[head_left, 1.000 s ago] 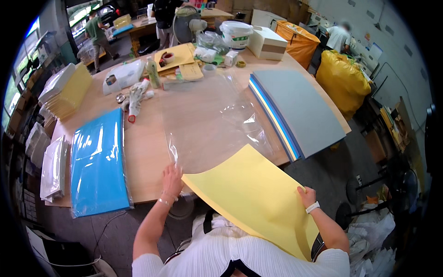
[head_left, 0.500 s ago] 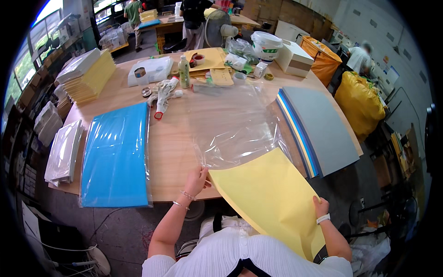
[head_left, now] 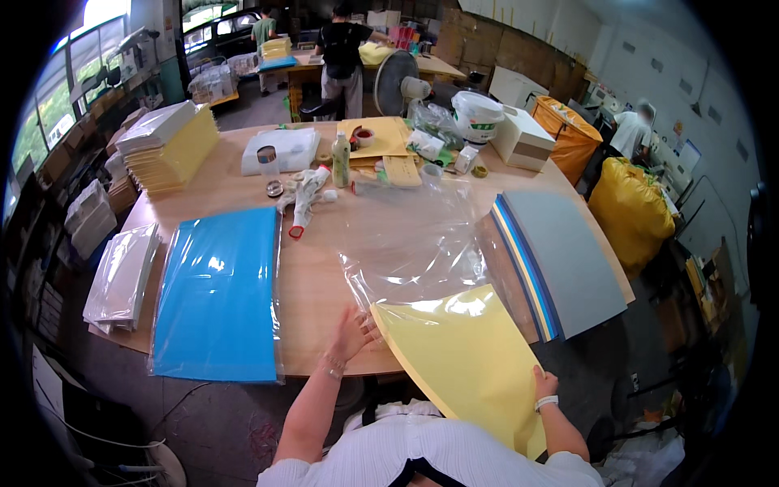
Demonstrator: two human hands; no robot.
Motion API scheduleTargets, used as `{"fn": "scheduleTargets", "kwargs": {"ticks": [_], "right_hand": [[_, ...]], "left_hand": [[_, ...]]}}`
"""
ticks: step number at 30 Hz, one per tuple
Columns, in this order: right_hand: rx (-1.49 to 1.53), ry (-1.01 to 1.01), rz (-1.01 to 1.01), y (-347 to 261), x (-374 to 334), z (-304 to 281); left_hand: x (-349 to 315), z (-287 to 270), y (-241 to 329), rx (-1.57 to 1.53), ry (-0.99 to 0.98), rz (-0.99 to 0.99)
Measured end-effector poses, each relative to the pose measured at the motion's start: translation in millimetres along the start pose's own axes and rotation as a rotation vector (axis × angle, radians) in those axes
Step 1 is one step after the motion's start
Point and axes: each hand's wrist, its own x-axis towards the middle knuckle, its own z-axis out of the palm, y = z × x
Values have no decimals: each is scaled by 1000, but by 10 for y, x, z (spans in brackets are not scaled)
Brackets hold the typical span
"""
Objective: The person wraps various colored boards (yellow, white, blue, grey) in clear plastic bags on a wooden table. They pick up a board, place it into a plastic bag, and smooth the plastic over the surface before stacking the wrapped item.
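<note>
My right hand (head_left: pixel 546 385) grips the right edge of a stack of yellow sheets (head_left: pixel 462 365), fingers closed on it. The stack slants from my body over the table's front edge. Its far end lies inside the mouth of a clear plastic bag (head_left: pixel 414 243), where glossy film shows over the yellow. My left hand (head_left: pixel 355 333) is beside the stack's left corner, fingers spread, by the bag's near left edge. Whether its fingertips touch the film, I cannot tell.
On the left lie a blue sheet stack in clear film (head_left: pixel 219 292), white wrapped packs (head_left: pixel 126 276) and a tall yellow stack (head_left: pixel 174 154). At right is a grey-topped sheet stack (head_left: pixel 568 260). Gloves (head_left: pixel 304 199), a bottle (head_left: pixel 341 161) and a white bucket (head_left: pixel 473 118) stand farther back.
The yellow stack's far end has gone into the bag's mouth. My left hand's fingers have spread from a pinch at the corner. The right hand still grips the stack.
</note>
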Motion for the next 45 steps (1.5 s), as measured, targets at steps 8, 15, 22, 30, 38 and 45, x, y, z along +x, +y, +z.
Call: {"fn": "scheduleTargets", "kwargs": {"ticks": [8,15,22,30,38,45], "right_hand": [[-134,79,29,-243,232,573],[-224,31,9,-1147,856,800],[-188,41,-543,-1691,1484,1037],[440,-643,-286,-2399,3388,2637],[368,-851,-183,-1905,2637,2117],[171,-818,-233,-1275,2001,1685]], "left_hand": [[995,157,-65,363,361,-68],[2082,-100,138,525,149,370],[2450,-25,638,508,65,385],[2210,404,641,529,-4,447],[1875,-158,319,529,225,224],[1084,-136,-113,629,252,70]]}}
